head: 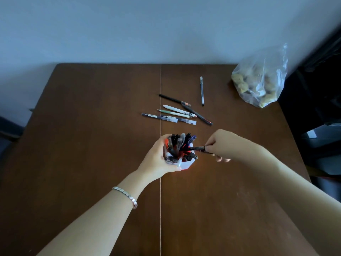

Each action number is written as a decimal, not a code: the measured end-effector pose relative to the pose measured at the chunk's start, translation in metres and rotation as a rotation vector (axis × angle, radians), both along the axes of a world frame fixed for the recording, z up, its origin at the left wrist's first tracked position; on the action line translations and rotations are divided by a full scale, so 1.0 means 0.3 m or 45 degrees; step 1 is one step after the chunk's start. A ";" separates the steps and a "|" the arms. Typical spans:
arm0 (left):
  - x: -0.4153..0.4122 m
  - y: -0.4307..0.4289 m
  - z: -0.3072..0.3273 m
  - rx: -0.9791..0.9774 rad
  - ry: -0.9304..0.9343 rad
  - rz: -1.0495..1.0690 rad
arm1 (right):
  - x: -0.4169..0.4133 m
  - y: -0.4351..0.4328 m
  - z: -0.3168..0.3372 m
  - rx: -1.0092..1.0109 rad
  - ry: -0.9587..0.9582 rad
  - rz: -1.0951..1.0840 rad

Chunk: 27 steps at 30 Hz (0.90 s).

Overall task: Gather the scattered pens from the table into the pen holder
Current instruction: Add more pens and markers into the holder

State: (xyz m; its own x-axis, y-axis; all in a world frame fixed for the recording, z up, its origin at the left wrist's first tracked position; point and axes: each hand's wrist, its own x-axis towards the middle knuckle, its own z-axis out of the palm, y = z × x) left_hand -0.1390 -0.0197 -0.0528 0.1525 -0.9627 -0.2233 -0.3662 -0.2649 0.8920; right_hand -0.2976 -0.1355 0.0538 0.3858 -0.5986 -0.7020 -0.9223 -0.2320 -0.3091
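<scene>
my left hand (pixel 158 159) grips the full white plastic pen holder (pixel 186 163) on the brown wooden table (pixel 92 126) while my right hand (pixel 224 145) pinches a black pen (pixel 196 148) over it.

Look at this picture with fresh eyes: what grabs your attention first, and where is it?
The left hand grips a white pen holder crammed with pens at the middle of the table, while the right hand pinches a black pen at its rim. Beyond them lie loose pens in a cluster, and a clear plastic bag sits at the far right corner.
</scene>
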 end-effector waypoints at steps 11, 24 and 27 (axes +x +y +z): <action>0.005 0.000 -0.020 0.039 -0.010 -0.010 | -0.013 0.042 -0.024 -0.267 -0.494 -0.216; -0.006 -0.007 0.004 0.015 0.043 0.008 | 0.022 0.164 -0.161 -0.650 -0.528 0.166; -0.006 -0.007 0.003 0.011 0.057 0.010 | 0.029 0.159 -0.176 -0.561 -0.546 0.153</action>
